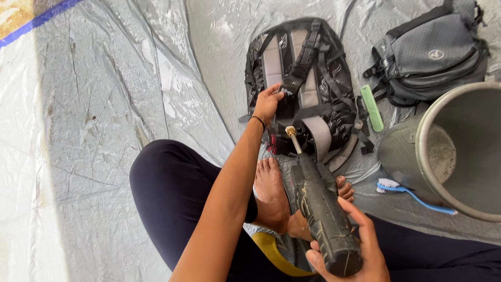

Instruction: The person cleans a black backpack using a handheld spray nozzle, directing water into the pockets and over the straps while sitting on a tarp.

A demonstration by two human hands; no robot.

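A wet black backpack (334, 68) with grey back padding lies strap-side up on a plastic sheet. My left hand (267, 103) reaches forward and grips one of its shoulder straps. Closer to me, my right hand (360, 250) holds a black spray gun (321, 209) by its handle. The gun's brass nozzle (292, 137) points at the backpack's lower end. My bare feet rest just below the backpack.
A grey bag (433, 52) lies at the top right. A green bar-shaped object (372, 107) sits beside the backpack. A large grey bucket (464, 146) stands at the right edge, with a blue toothbrush (412, 194) on the sheet in front of it.
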